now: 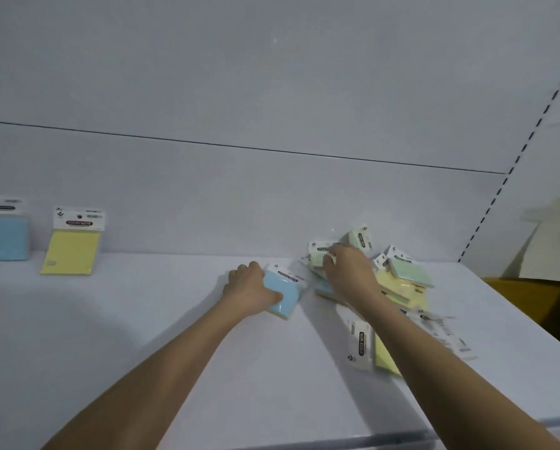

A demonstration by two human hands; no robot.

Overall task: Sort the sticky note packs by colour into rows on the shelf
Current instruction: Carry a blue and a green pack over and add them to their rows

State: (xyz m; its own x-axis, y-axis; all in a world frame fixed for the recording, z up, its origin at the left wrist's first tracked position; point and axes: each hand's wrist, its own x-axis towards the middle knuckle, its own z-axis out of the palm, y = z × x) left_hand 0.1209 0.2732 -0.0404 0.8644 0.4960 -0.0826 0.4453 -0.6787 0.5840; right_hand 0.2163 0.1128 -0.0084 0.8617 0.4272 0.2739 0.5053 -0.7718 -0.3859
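My left hand (251,289) grips a blue sticky note pack (285,295) near the middle of the white shelf (142,336). My right hand (347,271) reaches into a loose pile of packs (398,280) at the right, fingers closed on a pale green pack (319,253) at the pile's back. The pile mixes green, yellow and blue packs. A yellow pack (382,354) lies nearer to me, partly under my right forearm. At the far left a blue pack (4,237) and a yellow pack (72,246) lean against the back wall.
The shelf's back panel (272,196) rises behind everything. A slotted upright (512,164) stands at the right. Beyond the shelf's right edge are a beige cardboard piece (551,251) and a yellow box (528,293). The shelf's front edge (337,444) runs along the bottom.
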